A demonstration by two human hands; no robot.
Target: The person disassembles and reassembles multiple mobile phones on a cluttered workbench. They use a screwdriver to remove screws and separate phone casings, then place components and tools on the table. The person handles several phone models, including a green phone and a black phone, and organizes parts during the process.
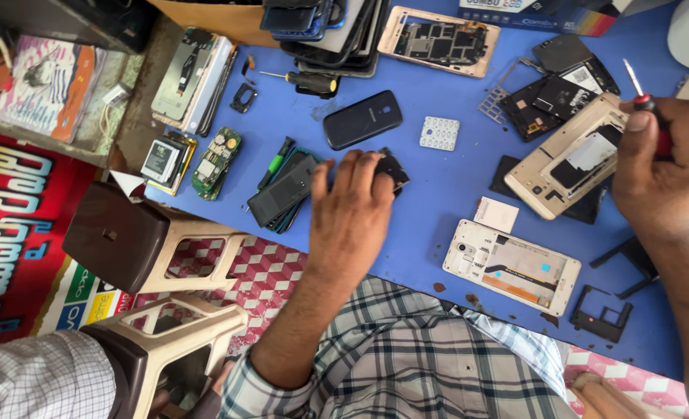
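Hands: left (pixel 352 206) pinches one black part (pixel 393 171), right (pixel 662 167) grips one screwdriver (pixel 641 91).

black part (pixel 392 168) mostly under fingers (pixel 360 167) | screwdriver (pixel 645 97) handle hidden in fist

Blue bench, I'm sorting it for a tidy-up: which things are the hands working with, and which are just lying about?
In hand:
- left hand on small black part
- right hand gripping red screwdriver
- gold phone frame beside it

Lying about:
- dark back cover
- white keypad
- opened white phone
- green circuit board
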